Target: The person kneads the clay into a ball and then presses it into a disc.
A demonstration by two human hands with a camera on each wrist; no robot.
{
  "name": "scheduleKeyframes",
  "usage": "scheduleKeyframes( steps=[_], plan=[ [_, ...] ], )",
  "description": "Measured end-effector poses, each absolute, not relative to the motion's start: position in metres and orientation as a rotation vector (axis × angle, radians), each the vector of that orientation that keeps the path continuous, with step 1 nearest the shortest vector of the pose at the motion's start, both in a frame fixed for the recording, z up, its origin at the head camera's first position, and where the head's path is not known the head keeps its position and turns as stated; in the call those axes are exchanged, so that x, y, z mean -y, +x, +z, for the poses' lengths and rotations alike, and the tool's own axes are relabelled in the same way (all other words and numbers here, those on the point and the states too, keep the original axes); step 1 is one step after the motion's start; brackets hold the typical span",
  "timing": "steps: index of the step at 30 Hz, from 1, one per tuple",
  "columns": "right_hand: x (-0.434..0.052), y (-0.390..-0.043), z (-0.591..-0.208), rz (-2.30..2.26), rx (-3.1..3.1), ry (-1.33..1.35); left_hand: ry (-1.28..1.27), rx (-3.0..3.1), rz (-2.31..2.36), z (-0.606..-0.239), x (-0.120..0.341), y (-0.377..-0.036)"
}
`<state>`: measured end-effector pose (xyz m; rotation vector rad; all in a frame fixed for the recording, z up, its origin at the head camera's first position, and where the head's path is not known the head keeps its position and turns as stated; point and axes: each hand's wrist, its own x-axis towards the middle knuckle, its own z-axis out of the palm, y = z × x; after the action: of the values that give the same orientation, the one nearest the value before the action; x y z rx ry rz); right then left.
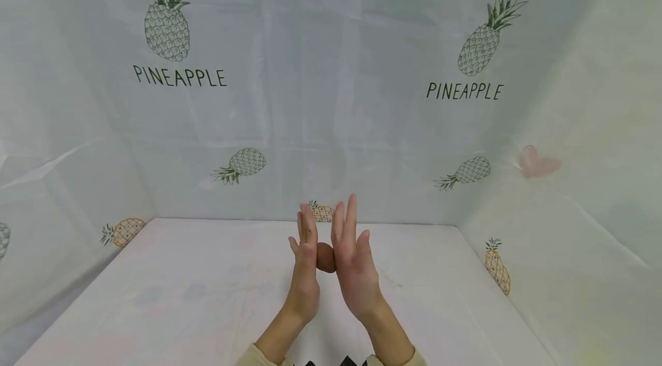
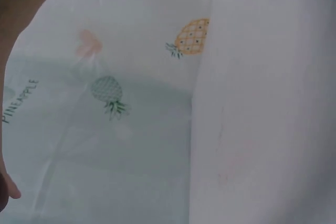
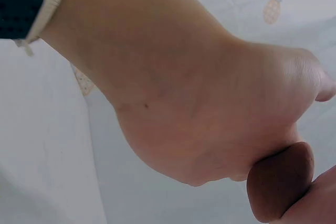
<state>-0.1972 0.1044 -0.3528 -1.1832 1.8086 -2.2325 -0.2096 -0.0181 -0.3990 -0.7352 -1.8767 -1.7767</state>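
A smooth brown egg-shaped thing (image 1: 326,257) is pressed between my two raised hands, above the white table. On its left side my left hand (image 1: 306,262) stands upright, fingers straight and thumb turned outward. Against the other side leans my right hand (image 1: 357,267), also with straight fingers pointing up and its thumb away from the brown thing. In the right wrist view, the right hand (image 3: 210,114) fills the middle, and the brown thing (image 3: 281,182) sits between it and part of the left hand (image 3: 315,203). The left wrist view catches only a strip of hand along its left edge.
The white table (image 1: 207,274) spreads below the hands. Pale sheets printed with pineapples (image 1: 167,30) hang behind it and along both sides. Beige sleeves (image 1: 258,356) show at the bottom edge, and a dark band (image 3: 21,6) sits on the right wrist.
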Motion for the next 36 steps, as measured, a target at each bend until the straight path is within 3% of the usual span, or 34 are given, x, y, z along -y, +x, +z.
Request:
scheduleKeyframes(
  steps=[13,22,28,36],
  plan=[
    [-0.123,-0.22,-0.36,-2.384,-2.045,-1.154,-0.914,1.804,-1.812,-0.404,-0.013,-0.182],
    [-0.117,-0.227,-0.373,-2.224,-1.936,-1.123,-0.992,1.703,-1.826,-0.389,-0.007,-0.174],
    [-0.103,-0.219,-0.375,-2.109,-1.846,-1.236,-0.841,1.761,-1.851,-0.379,0.006,-0.174],
    [-0.091,-0.202,-0.368,-2.077,-1.754,-1.269,-0.615,1.755,-1.759,-0.374,0.031,-0.2]
  ],
)
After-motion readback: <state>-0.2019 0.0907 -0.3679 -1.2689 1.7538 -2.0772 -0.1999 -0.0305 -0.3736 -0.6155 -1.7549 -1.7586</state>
